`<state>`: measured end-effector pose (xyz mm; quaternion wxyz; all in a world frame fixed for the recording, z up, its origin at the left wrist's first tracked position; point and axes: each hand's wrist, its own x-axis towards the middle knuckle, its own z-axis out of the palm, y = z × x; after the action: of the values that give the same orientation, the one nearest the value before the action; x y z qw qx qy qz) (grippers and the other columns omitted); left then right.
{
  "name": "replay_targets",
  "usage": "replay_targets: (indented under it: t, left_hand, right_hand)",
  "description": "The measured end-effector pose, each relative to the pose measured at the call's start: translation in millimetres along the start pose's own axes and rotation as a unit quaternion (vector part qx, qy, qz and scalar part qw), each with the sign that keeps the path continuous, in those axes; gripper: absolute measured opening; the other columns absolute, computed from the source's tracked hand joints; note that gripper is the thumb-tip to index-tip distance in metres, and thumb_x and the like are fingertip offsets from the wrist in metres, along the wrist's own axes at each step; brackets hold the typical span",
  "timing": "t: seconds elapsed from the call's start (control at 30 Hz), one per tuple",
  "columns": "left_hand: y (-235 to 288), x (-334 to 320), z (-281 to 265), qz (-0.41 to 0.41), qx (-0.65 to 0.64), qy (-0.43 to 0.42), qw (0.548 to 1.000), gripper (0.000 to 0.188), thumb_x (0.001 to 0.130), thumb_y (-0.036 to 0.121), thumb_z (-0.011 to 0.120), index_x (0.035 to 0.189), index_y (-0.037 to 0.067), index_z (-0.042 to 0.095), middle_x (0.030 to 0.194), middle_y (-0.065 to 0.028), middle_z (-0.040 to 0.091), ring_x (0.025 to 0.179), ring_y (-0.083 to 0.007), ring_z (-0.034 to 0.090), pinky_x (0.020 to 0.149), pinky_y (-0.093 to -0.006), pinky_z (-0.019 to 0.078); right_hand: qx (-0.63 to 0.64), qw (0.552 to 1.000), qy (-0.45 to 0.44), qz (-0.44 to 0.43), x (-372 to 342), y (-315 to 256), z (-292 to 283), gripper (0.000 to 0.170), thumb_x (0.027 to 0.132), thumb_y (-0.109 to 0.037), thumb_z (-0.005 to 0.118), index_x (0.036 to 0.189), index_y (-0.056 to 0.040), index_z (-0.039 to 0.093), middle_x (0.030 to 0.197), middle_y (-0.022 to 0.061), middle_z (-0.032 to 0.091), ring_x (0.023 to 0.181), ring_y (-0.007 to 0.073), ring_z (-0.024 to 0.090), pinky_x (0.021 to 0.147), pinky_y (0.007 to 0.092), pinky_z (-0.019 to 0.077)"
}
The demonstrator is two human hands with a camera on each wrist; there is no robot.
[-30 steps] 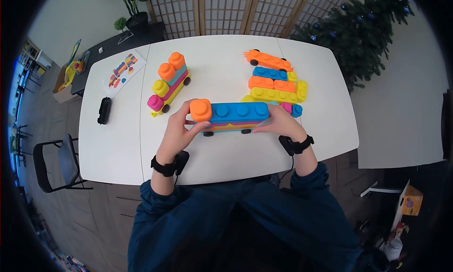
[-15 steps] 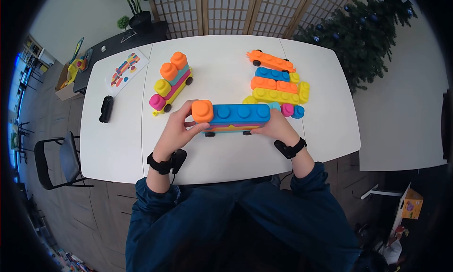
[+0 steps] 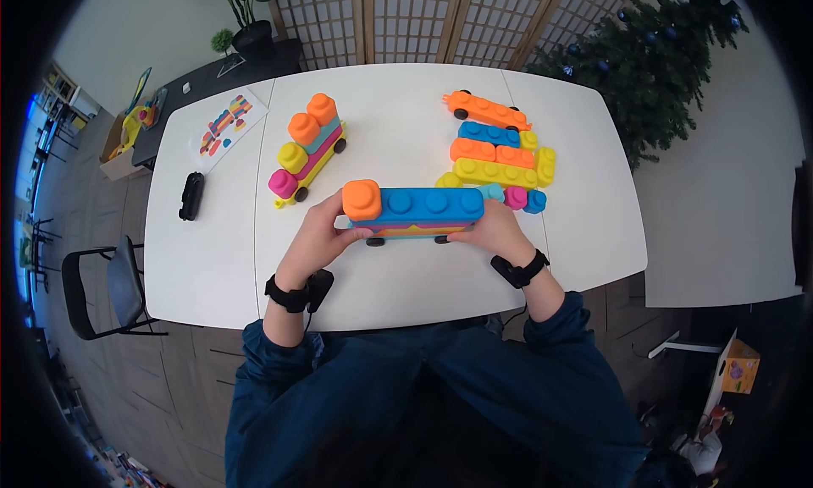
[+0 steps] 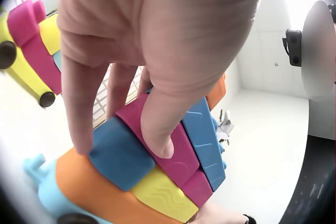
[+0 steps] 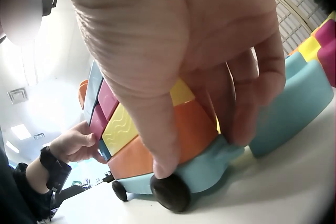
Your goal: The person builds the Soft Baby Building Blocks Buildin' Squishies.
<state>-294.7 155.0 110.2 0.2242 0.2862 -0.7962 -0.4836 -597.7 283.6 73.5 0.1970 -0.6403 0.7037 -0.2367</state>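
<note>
My left hand (image 3: 317, 236) and right hand (image 3: 498, 227) gripped opposite ends of a block car (image 3: 419, 215); orange block (image 3: 362, 200) topped its left end. Second car (image 3: 320, 159) stood on the table (image 3: 203, 272).

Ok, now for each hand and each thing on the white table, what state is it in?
Left hand, gripping the orange-topped end
Right hand, gripping the opposite end
Held block vehicle, assembled, upright, wheels down
Other block vehicle, assembled, standing
Orange wheeled base, nothing stacked on it
Loose blocks, clustered
Picture sheet, lying flat
Black case, lying down; open or closed unclear
</note>
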Motion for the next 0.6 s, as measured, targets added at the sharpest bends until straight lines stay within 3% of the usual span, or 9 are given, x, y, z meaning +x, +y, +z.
replay_targets:
  t: [0.17,0.27,0.33,0.37,0.43,0.6]
  left_hand:
    - [5,1,2,0.0,0.01,0.021,1.0,0.063,0.084,0.013,0.081,0.139,0.004,0.052,0.12,-0.0156,0.069,0.106,-0.0293,0.069,0.075,-0.0336,0.0617]
    - [18,4,-8,-0.022,0.009,0.028,0.999,0.062,0.085,0.014,0.081,0.139,0.004,0.052,0.121,-0.0147,0.069,0.107,-0.0287,0.07,0.081,-0.0354,0.0607]
    - [20,14,-17,0.07,0.028,0.061,0.995,0.061,0.085,0.013,0.081,0.139,0.004,0.052,0.123,-0.0144,0.069,0.111,-0.0271,0.069,0.091,-0.0374,0.0578]
    - [25,22,-22,0.069,0.028,0.06,0.995,0.061,0.085,0.013,0.081,0.139,0.004,0.052,0.123,-0.0144,0.069,0.111,-0.0271,0.069,0.091,-0.0374,0.0578]
    - [37,44,-33,0.082,0.092,0.078,0.989,0.063,0.086,0.012,0.08,0.141,0.004,0.05,0.125,-0.0142,0.068,0.115,-0.0274,0.068,0.098,-0.0392,0.0542]
    - [22,129,-36,0.076,0.063,0.134,0.986,0.062,0.087,0.008,0.078,0.14,0.003,0.046,0.124,-0.0172,0.068,0.118,-0.0311,0.067,0.096,-0.0399,0.0554]
  right_hand:
    - [-0.009,1.0,0.01,-0.008,-2,3,6,0.044,0.067,-0.032,0.091,0.099,-0.0091,0.072,0.082,0.0131,0.072,0.079,0.0353,0.069,0.068,0.0432,0.0548]
    - [0.0,0.998,0.049,-0.03,-1,-4,-5,0.044,0.067,-0.034,0.091,0.098,-0.0086,0.072,0.08,0.0119,0.07,0.077,0.0349,0.069,0.067,0.0435,0.0543]
    - [-0.014,0.992,0.111,-0.061,8,-10,-21,0.044,0.068,-0.035,0.091,0.097,-0.0074,0.072,0.079,0.0116,0.069,0.077,0.0343,0.069,0.067,0.0428,0.054]
    - [-0.013,0.992,0.111,-0.06,15,-12,-30,0.044,0.068,-0.035,0.091,0.097,-0.0074,0.072,0.079,0.0116,0.069,0.077,0.0343,0.069,0.067,0.0428,0.054]
    - [-0.053,0.993,0.092,-0.05,41,-14,-54,0.046,0.068,-0.034,0.091,0.098,-0.0054,0.071,0.081,0.0137,0.069,0.08,0.0338,0.069,0.069,0.0423,0.0541]
    - [0.006,0.998,0.061,-0.012,137,13,-78,0.048,0.071,-0.031,0.089,0.107,-0.0046,0.071,0.092,0.0162,0.074,0.088,0.0318,0.071,0.078,0.0401,0.056]
